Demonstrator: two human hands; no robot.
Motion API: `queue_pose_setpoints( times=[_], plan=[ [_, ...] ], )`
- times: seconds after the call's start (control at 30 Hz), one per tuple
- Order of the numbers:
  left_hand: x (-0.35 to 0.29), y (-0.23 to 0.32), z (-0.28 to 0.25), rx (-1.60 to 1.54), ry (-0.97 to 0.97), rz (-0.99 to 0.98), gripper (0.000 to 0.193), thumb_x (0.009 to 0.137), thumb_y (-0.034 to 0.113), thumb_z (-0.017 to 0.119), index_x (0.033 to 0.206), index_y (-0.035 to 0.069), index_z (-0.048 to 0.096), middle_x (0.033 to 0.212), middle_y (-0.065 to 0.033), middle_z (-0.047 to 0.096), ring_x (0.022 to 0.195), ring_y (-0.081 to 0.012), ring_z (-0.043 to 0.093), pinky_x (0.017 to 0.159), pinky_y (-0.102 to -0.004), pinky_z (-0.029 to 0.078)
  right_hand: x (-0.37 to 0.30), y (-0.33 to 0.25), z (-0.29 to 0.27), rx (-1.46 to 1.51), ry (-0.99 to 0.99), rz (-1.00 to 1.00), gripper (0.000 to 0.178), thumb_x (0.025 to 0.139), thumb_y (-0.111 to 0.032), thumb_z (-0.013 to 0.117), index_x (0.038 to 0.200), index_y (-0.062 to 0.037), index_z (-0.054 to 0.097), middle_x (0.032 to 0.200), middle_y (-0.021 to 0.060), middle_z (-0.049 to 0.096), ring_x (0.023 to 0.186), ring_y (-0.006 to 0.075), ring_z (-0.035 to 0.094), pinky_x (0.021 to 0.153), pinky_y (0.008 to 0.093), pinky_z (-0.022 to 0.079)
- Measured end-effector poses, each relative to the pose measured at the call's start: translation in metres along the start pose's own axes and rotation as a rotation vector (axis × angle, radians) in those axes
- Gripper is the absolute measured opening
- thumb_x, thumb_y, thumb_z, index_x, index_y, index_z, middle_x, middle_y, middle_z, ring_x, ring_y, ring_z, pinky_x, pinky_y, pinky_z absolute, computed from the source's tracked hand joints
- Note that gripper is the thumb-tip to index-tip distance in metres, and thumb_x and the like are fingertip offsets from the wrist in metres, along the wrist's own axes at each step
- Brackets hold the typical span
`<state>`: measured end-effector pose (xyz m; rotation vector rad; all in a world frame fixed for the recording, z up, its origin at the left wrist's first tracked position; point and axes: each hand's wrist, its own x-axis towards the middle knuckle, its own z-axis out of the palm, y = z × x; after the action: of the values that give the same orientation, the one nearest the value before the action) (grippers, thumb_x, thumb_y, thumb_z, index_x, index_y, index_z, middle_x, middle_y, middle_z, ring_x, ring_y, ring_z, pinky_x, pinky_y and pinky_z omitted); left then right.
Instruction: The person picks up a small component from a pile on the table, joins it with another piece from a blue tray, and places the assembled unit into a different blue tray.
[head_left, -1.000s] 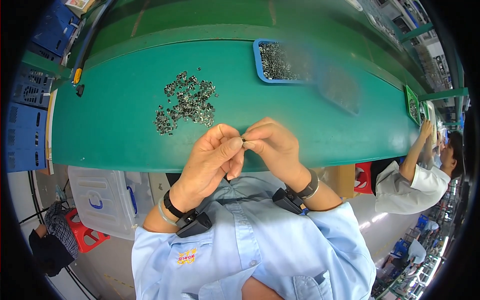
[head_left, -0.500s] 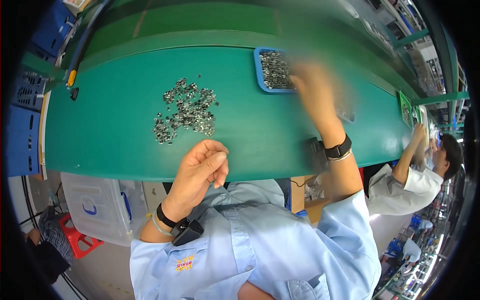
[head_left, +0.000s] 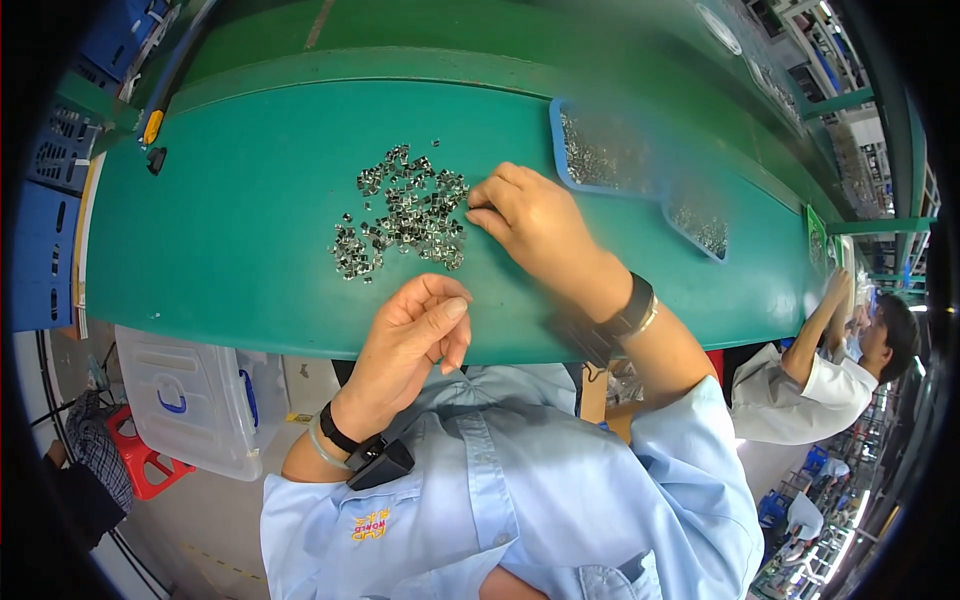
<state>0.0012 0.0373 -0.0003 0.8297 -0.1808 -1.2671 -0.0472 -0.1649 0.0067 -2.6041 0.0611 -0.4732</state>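
A loose heap of small shiny metal parts (head_left: 415, 215) is spread on the green tabletop (head_left: 230, 210). At its right edge is my right hand (head_left: 535, 220), thumb and fingertips drawn together by the outermost pieces. Whatever lies between those fingertips is too small to make out. Just below the heap, my left hand (head_left: 415, 330) hovers near the table's front edge, thumb against curled fingers. I cannot make out anything in its grip. Farther right stands a blue tray (head_left: 558, 140) full of similar small parts, partly blurred.
A second blue-rimmed tray (head_left: 692, 244) of small parts sits beside the first. A yellow-and-black tool (head_left: 153, 127) lies at the far left. Under the table is a clear plastic box (head_left: 185, 400) near a red stool (head_left: 145, 460). Another person (head_left: 810, 390) works at the right.
My right hand has come left from the blue tray to the heap's right edge. The left hand keeps nearly the same pose. The whole view has shifted slightly.
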Motion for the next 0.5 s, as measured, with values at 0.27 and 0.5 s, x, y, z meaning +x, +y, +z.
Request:
queue_pose_setpoints(
  times=[0.27,0.5],
  plan=[
    [0.017,0.003,0.021,0.094,0.12,0.072,0.018,0.094,0.016,0.055,0.104,0.002,0.052,0.075,-0.0039,0.057,0.055,-0.0078,0.05,0.046,-0.0209,0.038,-0.032,-0.031,-0.029,0.197,-0.056,-0.012,0.02,0.076,-0.007,0.068,0.093,-0.0048,0.058,0.087,0.0093,0.059,0.08,0.0274,0.059,0.067,0.0356,0.047],
    [0.025,-0.004,0.029,0.191,0.057,0.02,0.018,0.093,0.016,0.056,0.102,0.0,0.055,0.079,-0.0053,0.06,0.056,-0.0076,0.052,0.046,-0.02,0.039,-0.051,-0.037,-0.04,0.216,-0.003,-0.036,0.021,0.075,-0.005,0.067,0.094,-0.004,0.057,0.083,0.0095,0.058,0.077,0.0281,0.058,0.067,0.0364,0.047]
  ],
)
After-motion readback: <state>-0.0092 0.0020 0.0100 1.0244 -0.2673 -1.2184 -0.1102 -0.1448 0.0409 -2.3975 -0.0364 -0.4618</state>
